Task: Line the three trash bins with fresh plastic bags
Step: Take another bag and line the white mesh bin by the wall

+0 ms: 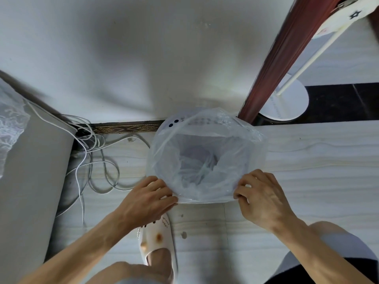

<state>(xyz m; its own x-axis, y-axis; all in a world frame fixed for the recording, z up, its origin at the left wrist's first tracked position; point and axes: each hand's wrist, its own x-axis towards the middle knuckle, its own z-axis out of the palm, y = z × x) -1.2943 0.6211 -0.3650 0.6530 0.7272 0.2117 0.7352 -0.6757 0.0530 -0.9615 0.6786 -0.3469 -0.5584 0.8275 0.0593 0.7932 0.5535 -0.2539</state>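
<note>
A round white trash bin (174,121) with dark holes near its rim stands on the floor against the wall. A clear plastic bag (203,160) hangs inside it, and its mouth is folded out over the rim all round. My left hand (147,199) pinches the bag's edge at the near left of the rim. My right hand (260,193) pinches the bag's edge at the near right. Only this one bin is in view.
Loose white cables (96,152) lie tangled on the floor to the left, beside a grey bed edge (30,181). A red-brown wooden post (285,58) rises just behind the bin, with a white round stand base (287,103) beyond. My slippered foot (158,242) stands below the bin.
</note>
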